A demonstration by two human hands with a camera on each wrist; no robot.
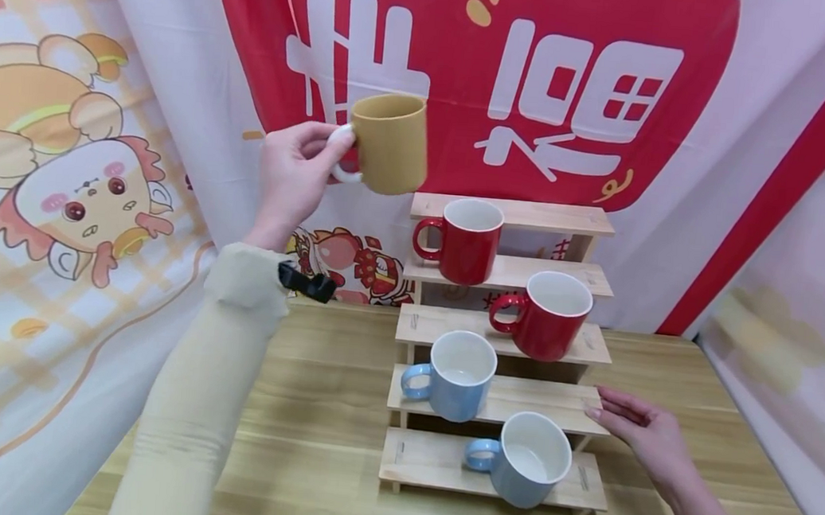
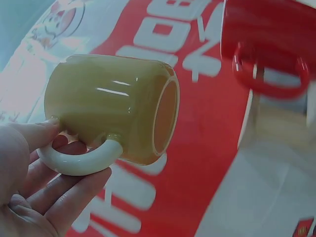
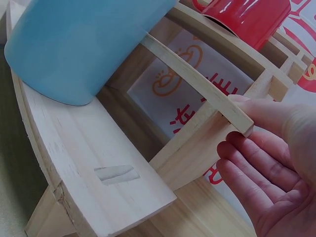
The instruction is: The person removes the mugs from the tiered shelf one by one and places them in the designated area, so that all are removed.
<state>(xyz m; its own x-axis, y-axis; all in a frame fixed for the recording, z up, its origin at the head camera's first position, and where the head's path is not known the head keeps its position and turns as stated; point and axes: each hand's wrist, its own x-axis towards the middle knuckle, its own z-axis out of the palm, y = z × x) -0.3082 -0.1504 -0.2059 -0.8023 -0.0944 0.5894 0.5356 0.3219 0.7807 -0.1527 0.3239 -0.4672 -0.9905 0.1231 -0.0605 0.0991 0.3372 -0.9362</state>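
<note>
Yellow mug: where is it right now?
In the head view, the yellow mug is left of upper centre, held by its handle in the left hand, above and left of the upper red mug on the wooden rack.

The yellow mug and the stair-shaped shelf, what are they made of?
The yellow mug looks like glazed ceramic, smooth and shiny: bright streaks of light show on its side. It could be glossy plastic, though. The stair-shaped shelf seems to be plain wood, pale and dull: faint grain lines and a rough edge show close up.
</note>
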